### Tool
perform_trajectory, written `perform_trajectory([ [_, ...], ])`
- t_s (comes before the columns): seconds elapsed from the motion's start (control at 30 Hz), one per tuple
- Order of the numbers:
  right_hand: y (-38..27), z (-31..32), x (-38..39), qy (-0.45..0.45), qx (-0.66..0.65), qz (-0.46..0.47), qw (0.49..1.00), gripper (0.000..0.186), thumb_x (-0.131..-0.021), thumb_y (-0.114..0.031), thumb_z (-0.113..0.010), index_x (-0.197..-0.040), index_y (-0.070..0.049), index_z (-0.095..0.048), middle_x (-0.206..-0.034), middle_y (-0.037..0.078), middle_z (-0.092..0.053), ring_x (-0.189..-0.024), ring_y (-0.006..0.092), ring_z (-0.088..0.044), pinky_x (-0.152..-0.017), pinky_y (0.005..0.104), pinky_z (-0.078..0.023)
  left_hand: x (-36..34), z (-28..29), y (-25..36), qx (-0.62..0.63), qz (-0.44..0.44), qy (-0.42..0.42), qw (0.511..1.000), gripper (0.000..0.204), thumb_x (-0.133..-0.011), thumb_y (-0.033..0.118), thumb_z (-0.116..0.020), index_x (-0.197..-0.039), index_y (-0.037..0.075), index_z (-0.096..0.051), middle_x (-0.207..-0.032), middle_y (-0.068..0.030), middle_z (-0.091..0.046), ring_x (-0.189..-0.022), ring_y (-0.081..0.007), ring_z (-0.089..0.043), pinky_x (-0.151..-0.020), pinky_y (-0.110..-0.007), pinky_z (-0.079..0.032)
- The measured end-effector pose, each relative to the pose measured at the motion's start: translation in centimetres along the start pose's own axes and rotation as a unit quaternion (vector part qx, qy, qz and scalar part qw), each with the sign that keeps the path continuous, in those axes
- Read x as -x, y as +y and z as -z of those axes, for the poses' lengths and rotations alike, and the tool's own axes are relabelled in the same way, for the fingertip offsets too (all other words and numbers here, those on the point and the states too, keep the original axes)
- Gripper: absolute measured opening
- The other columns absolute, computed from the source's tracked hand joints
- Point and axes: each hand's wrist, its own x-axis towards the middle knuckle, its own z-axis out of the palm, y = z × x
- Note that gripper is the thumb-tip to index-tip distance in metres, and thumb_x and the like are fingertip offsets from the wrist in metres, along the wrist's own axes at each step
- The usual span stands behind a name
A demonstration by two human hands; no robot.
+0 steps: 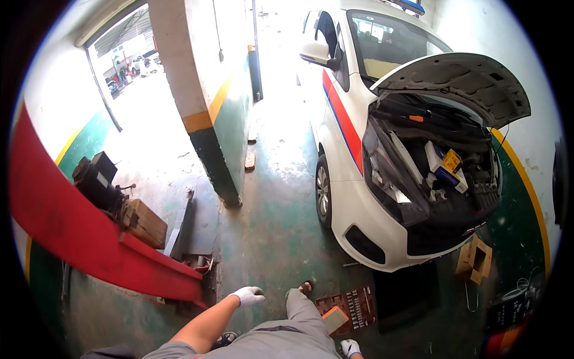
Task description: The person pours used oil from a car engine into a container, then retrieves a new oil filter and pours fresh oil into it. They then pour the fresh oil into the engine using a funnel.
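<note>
My left hand (pixel 248 295), in a white knit glove, hangs in the air left of my legs. Its fingers are loosely bent and apart, and nothing shows in them. My right hand (pixel 350 347), also gloved, is low at the lower edge, its fingers too small to make out. Just beyond it, a socket set case (pixel 369 299) lies open on the floor, with rows of sockets. A rectangular panel with an orange rim, like an air filter (pixel 335 320), rests on the case. Ahead stands a white car (pixel 341 209) with its hood (pixel 466 81) raised.
On the engine bay lie a white-and-blue box (pixel 441 164) and a yellow box (pixel 452 160). An open cardboard box (pixel 475 260) stands by the bumper. A red lift arm (pixel 107 245) crosses the left side. Beyond it rises a painted pillar (pixel 215 119).
</note>
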Motion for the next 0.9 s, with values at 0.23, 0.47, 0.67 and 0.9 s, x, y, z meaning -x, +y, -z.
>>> perform_trajectory([
  [0.23, -8.4, 8.1, -3.2, 0.001, 0.065, -0.128, 0.990, 0.050, -0.088, -0.043, -0.040, -0.097, -0.004, -0.069, -0.112, 0.022, -0.063, -0.103, 0.0388, -0.061, -0.089, 0.0488, -0.047, -3.0, 2.6, -9.9, -0.073, 0.162, -0.040, 0.983, 0.048, -0.084, 0.040, -0.059, -0.116, 0.006, -0.064, -0.113, -0.0159, -0.066, -0.105, -0.0293, -0.062, -0.091, -0.036, -0.047],
  [0.47, -17.4, 16.7, -10.7, 0.160, 0.014, 0.177, 0.971, 0.051, -0.094, -0.042, -0.034, -0.099, -0.001, -0.063, -0.102, 0.026, -0.063, -0.096, 0.0424, -0.058, -0.083, 0.0503, -0.043, -8.9, 9.8, -15.0, -0.330, -0.052, -0.115, 0.936, 0.024, -0.086, 0.021, -0.053, -0.097, 0.004, -0.064, -0.099, -0.0188, -0.067, -0.096, -0.0309, -0.063, -0.084, -0.039, -0.050],
  [0.67, -22.6, 22.5, -3.7, 0.261, -0.348, -0.055, 0.898, 0.030, -0.089, -0.030, -0.051, -0.095, -0.003, -0.062, -0.093, 0.021, -0.065, -0.088, 0.0359, -0.061, -0.077, 0.0421, -0.047, -13.6, 15.9, 5.0, 0.008, 0.055, -0.008, 0.998, 0.042, -0.084, 0.021, -0.061, -0.117, -0.004, -0.059, -0.099, -0.0148, -0.067, -0.088, -0.0230, -0.062, -0.079, -0.032, -0.049],
  [0.9, -16.2, 7.8, 4.7, 0.109, -0.263, -0.347, 0.894, 0.057, -0.086, -0.042, -0.048, -0.122, 0.001, -0.056, -0.129, 0.025, -0.052, -0.122, 0.0383, -0.048, -0.103, 0.0410, -0.038, -27.7, 18.9, 16.0, 0.010, -0.155, 0.050, 0.987, 0.041, -0.086, 0.020, -0.061, -0.119, -0.005, -0.057, -0.113, -0.0168, -0.064, -0.106, -0.0226, -0.061, -0.093, -0.031, -0.045],
])
